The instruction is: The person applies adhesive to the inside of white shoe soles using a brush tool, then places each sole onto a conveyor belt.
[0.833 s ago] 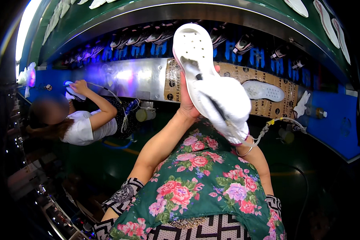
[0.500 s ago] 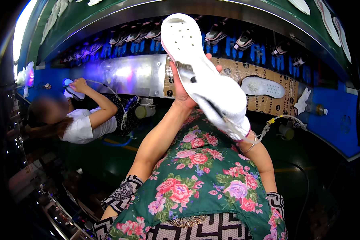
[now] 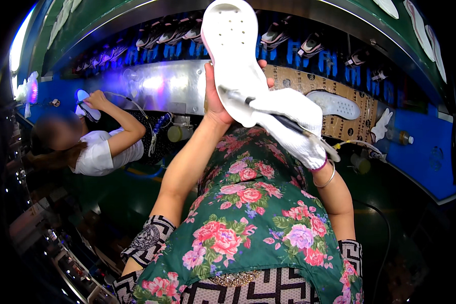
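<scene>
My bare left hand (image 3: 216,99) is wrapped around a white shoe sole (image 3: 230,58) from beneath, fingers showing at both edges. The sole is tilted up lengthwise, its inner face toward me, with several small holes at the far end. A wet-looking grey patch lies across its nearer part. My right hand (image 3: 294,111), in a white knit glove, is closed on a dark-handled brush (image 3: 288,124) with a thin hose at its rear end. The brush tip is at the near part of the sole; whether it touches cannot be made out.
Another white sole (image 3: 339,105) lies on printed cardboard (image 3: 349,126) on the metal bench (image 3: 182,88). To the right are a white glove (image 3: 381,125) and a bottle (image 3: 400,136). Shoes (image 3: 309,45) line a rack behind. At left, a co-worker (image 3: 106,137) handles a sole.
The sole has moved up and away from me and stands straighter. My right hand has turned, showing more of the brush handle, and its tip sits nearer the sole's near end.
</scene>
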`<state>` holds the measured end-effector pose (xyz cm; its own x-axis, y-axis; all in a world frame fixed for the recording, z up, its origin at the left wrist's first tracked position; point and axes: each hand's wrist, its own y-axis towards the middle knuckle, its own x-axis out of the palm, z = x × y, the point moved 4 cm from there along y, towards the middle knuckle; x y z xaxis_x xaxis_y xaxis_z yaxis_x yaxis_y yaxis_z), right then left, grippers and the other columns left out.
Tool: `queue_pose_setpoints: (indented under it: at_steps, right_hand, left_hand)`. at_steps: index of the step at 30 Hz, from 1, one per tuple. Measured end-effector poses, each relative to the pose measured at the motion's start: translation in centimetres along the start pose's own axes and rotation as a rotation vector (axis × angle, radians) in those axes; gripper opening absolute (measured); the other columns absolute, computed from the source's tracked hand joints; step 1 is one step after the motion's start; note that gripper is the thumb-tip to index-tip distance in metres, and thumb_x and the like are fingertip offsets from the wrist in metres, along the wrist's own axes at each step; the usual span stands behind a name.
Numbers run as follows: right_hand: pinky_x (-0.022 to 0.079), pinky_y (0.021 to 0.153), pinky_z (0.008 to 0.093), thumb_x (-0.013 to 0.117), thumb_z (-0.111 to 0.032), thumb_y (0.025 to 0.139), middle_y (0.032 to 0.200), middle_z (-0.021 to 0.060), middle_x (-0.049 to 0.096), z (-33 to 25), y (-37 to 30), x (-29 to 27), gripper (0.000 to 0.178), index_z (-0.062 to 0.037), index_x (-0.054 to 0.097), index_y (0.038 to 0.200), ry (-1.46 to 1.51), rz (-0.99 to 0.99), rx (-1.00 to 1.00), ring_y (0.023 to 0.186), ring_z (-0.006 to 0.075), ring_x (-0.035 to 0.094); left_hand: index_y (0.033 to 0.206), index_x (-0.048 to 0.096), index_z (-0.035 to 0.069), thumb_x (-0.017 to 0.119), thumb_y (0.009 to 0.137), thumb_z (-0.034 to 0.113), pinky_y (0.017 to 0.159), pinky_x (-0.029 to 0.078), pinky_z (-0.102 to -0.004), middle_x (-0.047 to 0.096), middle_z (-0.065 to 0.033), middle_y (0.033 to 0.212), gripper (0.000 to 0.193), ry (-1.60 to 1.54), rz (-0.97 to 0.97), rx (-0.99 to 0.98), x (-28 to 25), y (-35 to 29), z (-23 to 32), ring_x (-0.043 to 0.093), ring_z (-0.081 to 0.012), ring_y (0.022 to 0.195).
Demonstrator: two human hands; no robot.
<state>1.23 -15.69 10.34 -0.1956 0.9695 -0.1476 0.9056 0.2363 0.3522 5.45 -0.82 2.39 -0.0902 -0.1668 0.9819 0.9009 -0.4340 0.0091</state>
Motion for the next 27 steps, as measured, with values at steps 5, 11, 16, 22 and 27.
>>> queue_pose_setpoints:
  at_steps: [5,11,16,22,27]
  right_hand:
    - [0.055,0.073,0.0323,0.080,-0.007,0.077,0.089,0.0065,0.073,-1.7,-1.1,1.2,0.023,-0.0110,0.076,0.099,-0.163,-0.220,-0.207,0.082,0.0219,0.070]
    - [0.056,0.073,0.0325,0.080,-0.013,0.080,0.093,0.0065,0.074,-0.6,-0.7,0.4,0.021,-0.0114,0.076,0.101,-0.182,-0.102,-0.118,0.081,0.0226,0.071]
    - [0.056,0.077,0.0339,0.080,-0.013,0.078,0.093,0.0065,0.074,-1.6,-1.9,1.9,0.020,-0.0122,0.077,0.098,-0.039,-0.247,-0.050,0.083,0.0238,0.071]
    - [0.055,0.073,0.0335,0.080,-0.007,0.078,0.094,0.0078,0.074,-1.5,-1.5,0.5,0.026,-0.0106,0.076,0.103,-0.227,-0.043,-0.141,0.082,0.0236,0.070]
    - [0.053,0.074,0.0360,0.078,-0.005,0.076,0.101,0.0063,0.073,-1.8,-3.8,2.7,0.033,-0.0144,0.074,0.107,-0.375,-0.186,-0.352,0.088,0.0240,0.069]
  left_hand:
    - [0.153,0.031,0.013,0.055,0.075,0.084,0.085,0.055,-0.0605,0.049,-0.0205,0.138,0.108,-0.029,-0.041,-0.138,-0.7,0.1,1.0,0.056,-0.0486,0.108]
    - [0.150,0.032,0.009,0.059,0.075,0.081,0.077,0.052,-0.0525,0.047,-0.0191,0.131,0.107,0.211,-0.067,-0.213,0.7,0.6,1.8,0.056,-0.0422,0.098]
    - [0.146,0.040,0.011,0.064,0.071,0.079,0.070,0.043,-0.0414,0.051,-0.0184,0.123,0.104,0.131,-0.276,-0.288,1.2,1.2,1.9,0.055,-0.0361,0.088]
    - [0.149,0.042,0.011,0.068,0.071,0.075,0.094,0.050,-0.0519,0.050,-0.0225,0.137,0.104,0.245,0.043,-0.339,-0.5,0.9,2.5,0.057,-0.0425,0.111]
    - [0.150,0.039,0.011,0.056,0.087,0.063,0.083,0.053,-0.0523,0.055,-0.0254,0.133,0.083,0.295,-0.303,-0.426,1.1,1.9,3.2,0.062,-0.0430,0.101]
